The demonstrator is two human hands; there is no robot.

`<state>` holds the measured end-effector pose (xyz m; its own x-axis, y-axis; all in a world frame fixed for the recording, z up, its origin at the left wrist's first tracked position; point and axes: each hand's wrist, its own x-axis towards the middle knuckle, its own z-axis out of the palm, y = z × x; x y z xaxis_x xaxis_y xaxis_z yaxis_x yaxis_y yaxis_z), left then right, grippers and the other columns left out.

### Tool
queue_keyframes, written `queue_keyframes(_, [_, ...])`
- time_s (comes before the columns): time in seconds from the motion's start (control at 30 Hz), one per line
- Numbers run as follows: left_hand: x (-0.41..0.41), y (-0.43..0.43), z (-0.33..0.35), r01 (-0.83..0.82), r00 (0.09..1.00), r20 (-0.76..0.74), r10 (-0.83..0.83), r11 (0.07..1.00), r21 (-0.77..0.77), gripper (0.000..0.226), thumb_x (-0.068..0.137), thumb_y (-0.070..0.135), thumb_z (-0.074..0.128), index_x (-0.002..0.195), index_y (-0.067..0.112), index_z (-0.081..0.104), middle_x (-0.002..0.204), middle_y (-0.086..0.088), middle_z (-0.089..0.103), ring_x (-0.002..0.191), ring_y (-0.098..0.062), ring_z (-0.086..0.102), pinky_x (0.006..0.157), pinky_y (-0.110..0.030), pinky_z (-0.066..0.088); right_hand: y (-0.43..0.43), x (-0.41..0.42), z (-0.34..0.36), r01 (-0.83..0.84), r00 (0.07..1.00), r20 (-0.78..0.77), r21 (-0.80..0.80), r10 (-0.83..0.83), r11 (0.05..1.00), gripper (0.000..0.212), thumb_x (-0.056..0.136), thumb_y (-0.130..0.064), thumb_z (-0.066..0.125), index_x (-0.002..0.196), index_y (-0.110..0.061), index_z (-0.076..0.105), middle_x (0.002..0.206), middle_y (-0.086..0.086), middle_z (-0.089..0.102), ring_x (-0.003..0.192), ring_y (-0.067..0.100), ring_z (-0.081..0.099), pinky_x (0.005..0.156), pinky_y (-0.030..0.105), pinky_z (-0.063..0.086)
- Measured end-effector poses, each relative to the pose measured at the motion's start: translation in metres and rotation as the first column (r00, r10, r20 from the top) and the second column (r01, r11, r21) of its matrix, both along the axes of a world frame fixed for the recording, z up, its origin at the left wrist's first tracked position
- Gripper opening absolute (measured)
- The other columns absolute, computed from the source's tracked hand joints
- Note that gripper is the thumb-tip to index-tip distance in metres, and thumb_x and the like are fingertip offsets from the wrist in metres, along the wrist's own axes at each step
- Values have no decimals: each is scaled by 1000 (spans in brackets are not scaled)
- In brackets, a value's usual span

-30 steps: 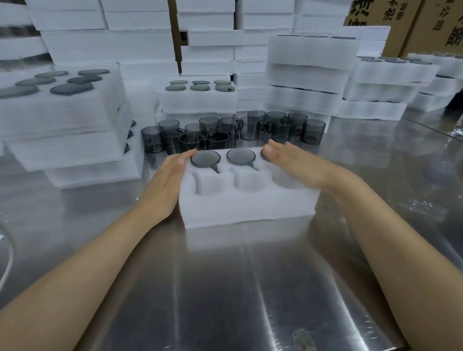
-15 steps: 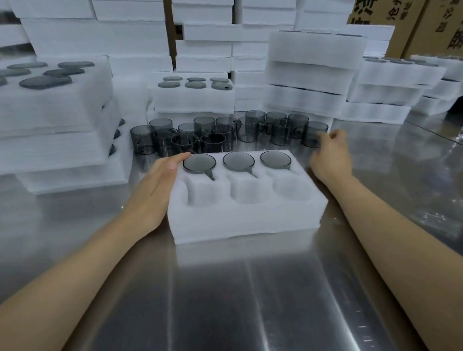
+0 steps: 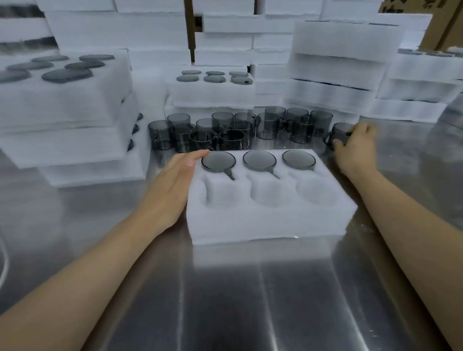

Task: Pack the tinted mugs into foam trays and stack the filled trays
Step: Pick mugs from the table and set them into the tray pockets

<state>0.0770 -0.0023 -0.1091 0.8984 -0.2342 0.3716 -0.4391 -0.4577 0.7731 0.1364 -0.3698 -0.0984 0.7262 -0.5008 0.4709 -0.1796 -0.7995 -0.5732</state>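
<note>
3 mugs [image 3: 259, 160] in foam tray [image 3: 272, 221], left hand [image 3: 173, 187] fingers flat on its side, right hand [image 3: 356, 151] fingers gripping loose mug [image 3: 337, 133]

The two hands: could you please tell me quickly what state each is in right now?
Left hand: open, fingers flat against the left side of the foam tray.
Right hand: closed around a tinted mug.
</note>
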Motion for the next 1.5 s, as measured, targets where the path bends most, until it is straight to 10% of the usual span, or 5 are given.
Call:
queue_keyframes(0.47, [-2,-1,4,-45,998,-36,45,999,12,40,106,38,24,139,33,47,141,11,46,128,-6,40,109,-28,28,71,-80,55,-301,913,395,484,101,822,26,80,-23,76,79,-16,51,87,8,63,80,22,57,71,21,47])
queue_keyframes(0.6, [-4,-2,4,-38,999,-16,39,999,24,43,106,40,23,141,30,45,143,10,45,126,-2,38,107,-24,26,133,-106,79,-558,797,495,382,347,737,40,68,-35,81,97,-24,57,91,-5,65,78,14,65,72,33,56])
queue_keyframes(0.8, [2,1,2,55,997,-48,-53,998,41,43,105,44,23,141,34,45,145,12,47,136,-7,38,117,-39,25,175,-111,49,-748,643,230,-15,730,664,101,69,-28,84,151,-27,24,105,-25,46,94,-15,50,81,6,44])
queue_keyframes(1.13, [-12,4,14,188,962,-184,-202,978,-93,76,75,54,47,146,29,37,152,10,36,139,-2,31,120,-42,20,173,-114,46,-773,537,240,-241,808,586,71,68,-4,83,133,-10,54,119,-4,43,114,14,49,92,39,49])
queue_keyframes(1.5, [-19,2,19,166,958,-224,-179,983,-75,59,82,38,41,140,40,37,152,13,34,141,-2,27,120,-40,18,174,-122,49,-839,481,323,-100,815,534,58,70,10,66,122,-7,49,126,-5,52,120,8,52,102,23,42])
